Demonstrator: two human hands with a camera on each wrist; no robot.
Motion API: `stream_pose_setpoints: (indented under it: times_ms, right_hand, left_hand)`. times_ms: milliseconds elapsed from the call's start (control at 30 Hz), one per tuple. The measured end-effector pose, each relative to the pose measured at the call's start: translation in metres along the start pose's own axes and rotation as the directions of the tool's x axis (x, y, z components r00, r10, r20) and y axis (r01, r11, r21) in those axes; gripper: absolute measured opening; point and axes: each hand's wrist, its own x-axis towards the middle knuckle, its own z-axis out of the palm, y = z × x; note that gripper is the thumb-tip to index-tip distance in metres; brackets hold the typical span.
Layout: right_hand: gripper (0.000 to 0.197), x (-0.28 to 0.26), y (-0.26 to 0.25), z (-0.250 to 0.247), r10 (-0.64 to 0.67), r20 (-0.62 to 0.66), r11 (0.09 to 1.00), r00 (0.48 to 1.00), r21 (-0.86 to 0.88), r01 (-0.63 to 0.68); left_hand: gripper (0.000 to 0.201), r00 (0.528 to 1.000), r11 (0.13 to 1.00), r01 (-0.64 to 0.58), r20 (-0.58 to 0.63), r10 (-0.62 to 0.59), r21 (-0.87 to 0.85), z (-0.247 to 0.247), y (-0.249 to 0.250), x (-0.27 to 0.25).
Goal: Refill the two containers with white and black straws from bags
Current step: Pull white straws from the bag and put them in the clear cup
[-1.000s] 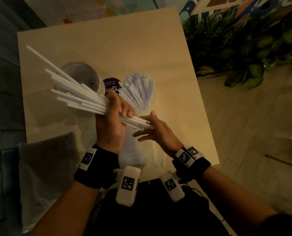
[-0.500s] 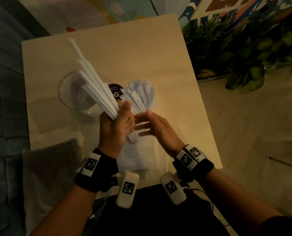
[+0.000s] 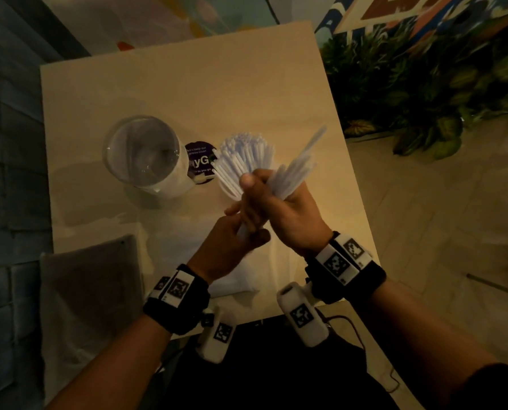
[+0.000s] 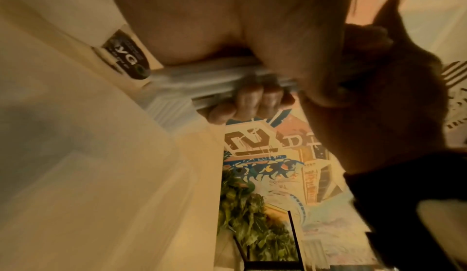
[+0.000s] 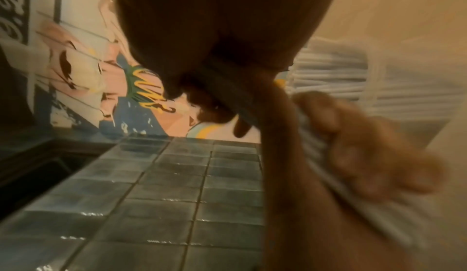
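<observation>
At the far left a dull grey, flat-sided bag [image 3: 90, 294] hangs off the near corner of the desk [image 3: 187, 84], whose top is a smooth, pale beige slab with square edges. On it stands the empty container [image 3: 146, 152], a clear round jar with a glossy rim and a pale base. Just beside it, to the right, lies a small dark purple round label [image 3: 200, 156] with white lettering. Next comes the filled container [image 3: 246, 155], hidden under a dense fan of thin white straws with round open tips.

In front of that fan, both hands share a held bundle of white straws [image 3: 294, 173], slim matte tubes, blurred, tilting up and away to the right. The left hand [image 3: 232, 247] curls its grip round the bundle's lower end; the left wrist view shows its fingertips [image 4: 255, 99] wrapped under the tubes, clenched on them. The right hand [image 3: 285, 214] clasps the bundle higher up, thumb on the near side, fingers closed round it, so most of the straws' length sticks out beyond the right grip, above the desk and close to the filled container. A crumpled translucent white bag [image 3: 184, 247] lies flat on the desk under the hands. Each wrist carries a black strap with white marker blocks. Right of the desk, leafy green plants [image 3: 424, 93] stand over a pale tiled floor [image 3: 439, 217].
</observation>
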Motion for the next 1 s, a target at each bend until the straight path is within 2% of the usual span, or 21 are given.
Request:
stream_pose_setpoints:
  times_ms: [100, 167, 200, 300, 367, 533, 633, 667, 800, 867, 933, 1000]
  right_hand:
    - [0.044, -0.001, -0.008, 0.002, -0.065, -0.129, 0.995, 0.990, 0.069, 0.075]
    - [0.038, -0.002, -0.015, 0.002, -0.115, -0.173, 0.987, 0.978, 0.088, 0.132]
    - [0.036, -0.002, -0.018, 0.002, -0.140, -0.182, 0.983, 0.973, 0.096, 0.160]
    - [0.031, -0.004, -0.020, 0.003, -0.163, -0.191, 0.983, 0.968, 0.052, 0.176]
    - [0.027, -0.006, -0.017, 0.005, -0.142, -0.187, 0.990, 0.972, -0.004, 0.144]
    - [0.022, -0.007, -0.012, 0.007, -0.146, -0.189, 0.989, 0.971, -0.053, 0.139]
    - [0.024, -0.004, -0.008, 0.008, -0.133, -0.181, 0.990, 0.974, -0.065, 0.123]
    - [0.026, -0.004, -0.006, 0.009, -0.118, -0.172, 0.992, 0.978, -0.062, 0.109]
    - [0.045, -0.009, 0.009, 0.013, -0.020, -0.121, 0.996, 0.992, -0.085, 0.010]
    - [0.049, -0.011, 0.013, 0.014, 0.004, -0.104, 0.996, 0.995, -0.084, -0.013]
    - [0.047, -0.010, 0.012, 0.012, 0.005, -0.109, 0.996, 0.994, -0.090, -0.015]
    - [0.042, -0.001, 0.006, 0.007, -0.014, -0.134, 0.996, 0.991, -0.089, 0.002]
  left_hand:
    - [0.061, 0.999, 0.971, 0.001, 0.032, 0.006, -0.239, 0.003, -0.014, -0.001]
    - [0.091, 0.994, 0.897, 0.104, 0.033, -0.100, -0.430, 0.003, -0.014, -0.001]
    - [0.096, 0.985, 0.832, 0.158, 0.027, -0.169, -0.532, 0.002, -0.014, 0.000]
    - [0.094, 0.952, 0.632, 0.236, 0.045, -0.302, -0.738, -0.001, -0.013, 0.001]
    - [0.090, 0.952, 0.588, 0.214, 0.032, -0.304, -0.780, -0.001, -0.010, 0.003]
    - [0.074, 0.933, 0.611, 0.208, -0.033, -0.359, -0.764, 0.003, -0.002, 0.007]
    - [0.036, 0.929, 0.643, 0.232, -0.029, -0.368, -0.730, 0.008, 0.003, 0.006]
    - [0.030, 0.930, 0.642, 0.255, 0.000, -0.369, -0.723, 0.010, 0.005, 0.006]
    - [0.041, 0.935, 0.692, 0.312, 0.081, -0.345, -0.651, 0.014, 0.003, 0.003]
    - [0.035, 0.923, 0.724, 0.357, 0.105, -0.369, -0.590, 0.013, 0.001, 0.002]
    - [0.029, 0.904, 0.741, 0.395, 0.086, -0.419, -0.544, 0.013, -0.002, 0.003]
    - [0.026, 0.887, 0.798, 0.410, -0.012, -0.462, -0.442, 0.011, -0.009, 0.007]
